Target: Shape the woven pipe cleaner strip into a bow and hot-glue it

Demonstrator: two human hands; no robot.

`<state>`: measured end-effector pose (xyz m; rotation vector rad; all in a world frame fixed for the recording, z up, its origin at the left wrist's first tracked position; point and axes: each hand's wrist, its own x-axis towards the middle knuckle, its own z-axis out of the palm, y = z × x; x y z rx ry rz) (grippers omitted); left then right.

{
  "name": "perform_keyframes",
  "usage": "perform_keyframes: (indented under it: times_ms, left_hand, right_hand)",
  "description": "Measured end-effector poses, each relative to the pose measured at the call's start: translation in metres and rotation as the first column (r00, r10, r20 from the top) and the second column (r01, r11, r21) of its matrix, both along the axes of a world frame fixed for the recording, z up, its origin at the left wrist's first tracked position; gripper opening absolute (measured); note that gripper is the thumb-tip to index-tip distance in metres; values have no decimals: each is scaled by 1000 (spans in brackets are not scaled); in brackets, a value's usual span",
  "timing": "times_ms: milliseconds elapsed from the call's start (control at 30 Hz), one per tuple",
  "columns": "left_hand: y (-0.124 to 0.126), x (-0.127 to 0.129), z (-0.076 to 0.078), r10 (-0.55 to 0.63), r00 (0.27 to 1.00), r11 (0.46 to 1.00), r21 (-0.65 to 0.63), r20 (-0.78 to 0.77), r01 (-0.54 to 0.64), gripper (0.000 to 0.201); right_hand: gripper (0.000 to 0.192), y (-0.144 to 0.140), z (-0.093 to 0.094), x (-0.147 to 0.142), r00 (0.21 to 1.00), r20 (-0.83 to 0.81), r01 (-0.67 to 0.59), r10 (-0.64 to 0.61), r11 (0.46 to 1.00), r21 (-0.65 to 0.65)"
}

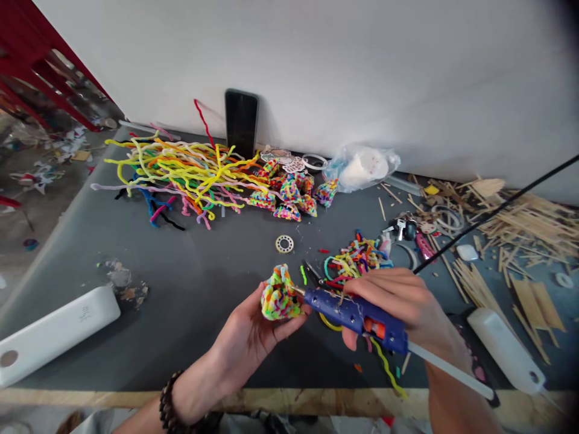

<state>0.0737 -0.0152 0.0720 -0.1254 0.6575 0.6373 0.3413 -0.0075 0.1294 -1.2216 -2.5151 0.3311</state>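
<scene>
- Grey tabletop (208, 259) ran back to a pale wall (325, 72); around the held piece, pipe cleaners (190, 172) sprawled at 11 o'clock, similar fuzzy pieces (289, 188) clustered at 12 and clippings (359, 256) at 2.
- The multicoloured fuzzy piece (281, 301) was in the left hand (246, 328), raised toward the table's near edge.
- A small slip of the right hand (402, 301) could have put the nozzle of the glue gun (353, 310), if hot, onto the left fingers close beside it.
- Too tight a pinch might have squashed the soft piece; a snag on the black cord (497, 208) toward 2 o'clock might have jerked the gun, though whether they joined was hidden.
- Left forearm toward 7 o'clock, palm upturned, its fingers were partly curled, gripping the piece's lower sides.
- Right forearm toward 4, its fingers wrapped the gun's body, nozzle aimed near 10.
</scene>
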Motion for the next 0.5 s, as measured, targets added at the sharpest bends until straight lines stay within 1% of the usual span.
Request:
perform_keyframes:
  times_ms: [100, 167, 333, 500]
  left_hand:
    - [0, 0, -2, -7, 1000, 1000, -10, -10, 7, 35]
    - [-1, 0, -3, -12, 1000, 1000, -4, -5, 12, 35]
    - [-1, -1, -3, -11, 1000, 1000, 13, 18, 11, 36]
    - [0, -1, -1, -10, 1000, 1000, 16, 19, 10, 36]
  right_hand:
    - [20, 0, 2, -2, 999, -35, -11, 9, 999, -52]
    - [19, 0, 3, -4, 999, -42, -4, 2, 999, -50]
    - [18, 2, 6, -5, 998, -61, 8, -14, 996, -91]
    - [21, 2, 9, -10, 995, -81, 42, -51, 993, -110]
